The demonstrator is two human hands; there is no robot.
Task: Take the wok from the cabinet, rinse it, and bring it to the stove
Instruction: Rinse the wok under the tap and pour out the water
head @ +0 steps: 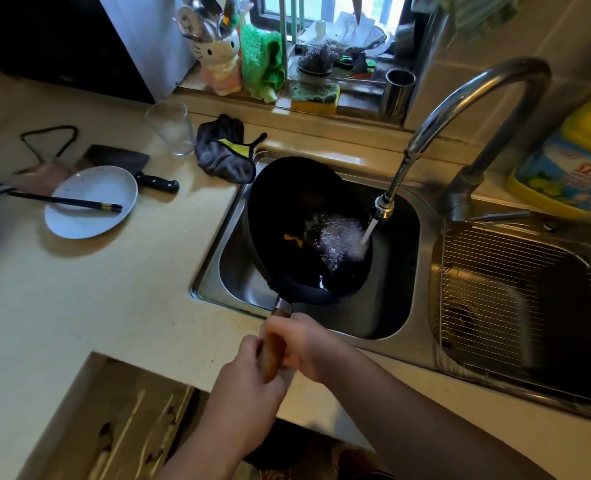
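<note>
A black wok (297,206) is tilted over the left sink basin (231,271), its wooden handle (274,351) reaching toward me. My left hand (249,372) and my right hand (308,344) both grip that handle. Water runs from the faucet's spray head (383,206) into the wok and splashes on its inner wall. A small orange scrap (293,240) lies inside the wok.
On the counter to the left are a white plate (89,216) with chopsticks, a cleaver (141,171), a glass (171,128) and a grey cloth (224,150). The right basin holds a wire rack (522,306). A sponge (315,95) sits on the sill.
</note>
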